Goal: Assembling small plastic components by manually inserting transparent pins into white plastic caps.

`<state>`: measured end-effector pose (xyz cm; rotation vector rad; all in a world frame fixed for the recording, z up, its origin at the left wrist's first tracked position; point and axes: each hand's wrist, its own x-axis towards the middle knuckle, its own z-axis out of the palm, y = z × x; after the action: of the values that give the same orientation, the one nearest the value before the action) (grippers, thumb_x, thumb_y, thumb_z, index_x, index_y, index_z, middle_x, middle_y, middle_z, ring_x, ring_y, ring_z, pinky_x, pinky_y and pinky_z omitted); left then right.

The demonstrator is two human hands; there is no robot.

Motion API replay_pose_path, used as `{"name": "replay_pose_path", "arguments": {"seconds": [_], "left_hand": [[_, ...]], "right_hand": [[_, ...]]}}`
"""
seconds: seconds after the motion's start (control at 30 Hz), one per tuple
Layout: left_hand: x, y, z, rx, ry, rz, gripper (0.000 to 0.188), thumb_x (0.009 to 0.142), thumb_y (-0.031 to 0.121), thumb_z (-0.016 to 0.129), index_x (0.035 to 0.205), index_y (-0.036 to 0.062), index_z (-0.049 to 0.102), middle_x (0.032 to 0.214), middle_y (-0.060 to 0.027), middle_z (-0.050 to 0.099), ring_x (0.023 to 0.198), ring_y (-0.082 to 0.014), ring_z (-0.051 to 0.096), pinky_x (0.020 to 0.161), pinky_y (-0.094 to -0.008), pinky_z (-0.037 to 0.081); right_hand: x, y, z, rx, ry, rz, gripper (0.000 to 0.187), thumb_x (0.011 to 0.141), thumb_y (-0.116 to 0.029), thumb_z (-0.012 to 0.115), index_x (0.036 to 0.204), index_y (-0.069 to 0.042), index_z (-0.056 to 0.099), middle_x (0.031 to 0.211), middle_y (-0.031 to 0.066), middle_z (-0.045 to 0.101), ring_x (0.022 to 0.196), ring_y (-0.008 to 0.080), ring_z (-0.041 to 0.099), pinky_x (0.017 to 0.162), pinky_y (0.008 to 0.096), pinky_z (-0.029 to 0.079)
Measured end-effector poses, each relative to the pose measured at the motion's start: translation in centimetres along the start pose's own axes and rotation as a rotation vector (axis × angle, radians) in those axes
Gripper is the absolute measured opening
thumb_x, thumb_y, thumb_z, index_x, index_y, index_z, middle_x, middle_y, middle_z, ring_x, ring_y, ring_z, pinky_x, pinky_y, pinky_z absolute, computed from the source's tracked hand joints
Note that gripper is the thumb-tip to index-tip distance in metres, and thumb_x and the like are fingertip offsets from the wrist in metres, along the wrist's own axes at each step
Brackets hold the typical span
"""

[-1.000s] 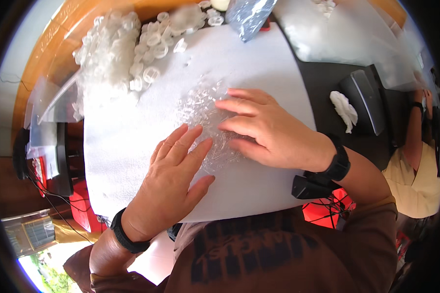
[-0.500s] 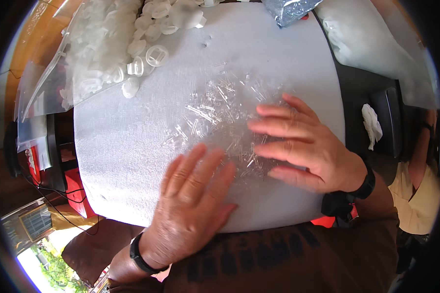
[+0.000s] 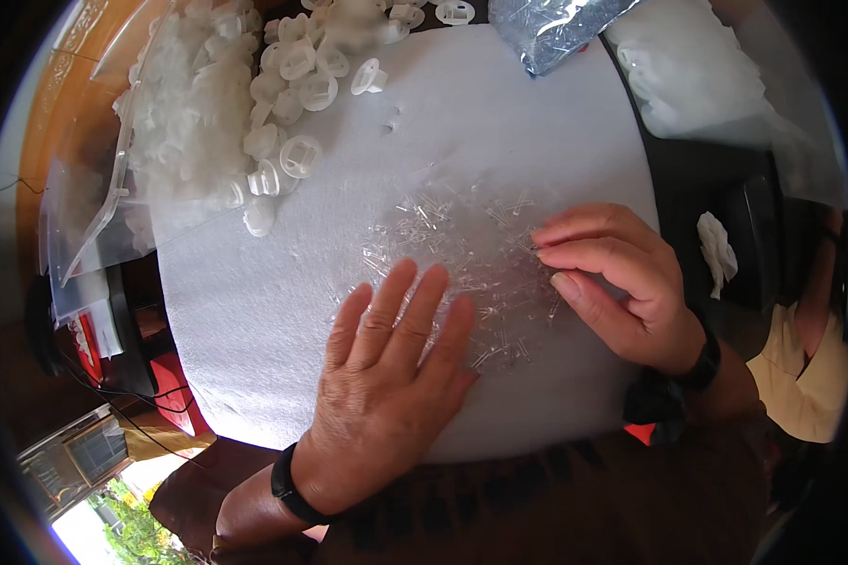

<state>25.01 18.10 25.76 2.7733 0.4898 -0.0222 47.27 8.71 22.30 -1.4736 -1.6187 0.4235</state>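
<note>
Head view: I lean over a white foam sheet (image 3: 254, 311) that covers the work surface, with a heap of round white plastic caps (image 3: 283, 85) at its far left corner, partly under a clear bag (image 3: 94, 198), and a second bag of clear parts (image 3: 556, 28) at the far edge. Spread across the middle of the sheet lies a scatter of small clear pins (image 3: 462, 254), thin and glassy, hard to count. My left hand (image 3: 386, 386) lies flat on the near side of that scatter, fingers straight and slightly fanned, the tips resting on the pins. My right hand (image 3: 622, 282) sits at the scatter's right edge, fingers curled, thumb and forefinger closing together on what looks like a single pin at their tips; too small to be sure. I judge this the sorting-out step, one piece being singled from the pile. The next move calls for a fine, light pinch, and a steady left palm so the loose pins do not roll.
</note>
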Motion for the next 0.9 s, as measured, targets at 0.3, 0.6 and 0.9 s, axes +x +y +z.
{"name": "replay_pose_path", "arguments": {"seconds": [0.3,0.6,0.9], "left_hand": [[-3.7,1.5,1.1,-0.086,0.005,-0.034,0.058,0.068,0.022,0.078,0.12,0.0068,0.058,0.135,-0.0149,0.046,0.128,-0.0318,0.041,0.102,-0.0456,0.036],[-4.6,1.8,2.6,-0.032,0.14,-0.014,0.05,0.069,0.021,0.076,0.115,0.0076,0.061,0.132,-0.0143,0.049,0.125,-0.0304,0.045,0.102,-0.0457,0.036],[-6.4,1.5,2.0,0.002,0.205,-0.161,0.052,0.068,0.014,0.078,0.115,0.0017,0.06,0.125,-0.0173,0.052,0.12,-0.0358,0.048,0.098,-0.047,0.041]], "right_hand": [[0.0,0.1,0.5,0.023,0.014,-0.013,0.016,0.078,0.004,0.065,0.093,-0.001,0.065,0.085,0.0094,0.066,0.075,0.0234,0.061,0.067,0.0316,0.047],[-0.2,0.1,1.0,-0.013,0.024,-0.1,0.014,0.079,0.004,0.064,0.092,0.0,0.064,0.075,0.008,0.063,0.061,0.02,0.055,0.057,0.029,0.043],[2.8,-3.5,-0.1,-0.11,-0.137,0.007,0.014,0.082,-0.006,0.065,0.095,0.0,0.063,0.077,0.0069,0.061,0.065,0.0148,0.056,0.057,0.0252,0.043]]}}
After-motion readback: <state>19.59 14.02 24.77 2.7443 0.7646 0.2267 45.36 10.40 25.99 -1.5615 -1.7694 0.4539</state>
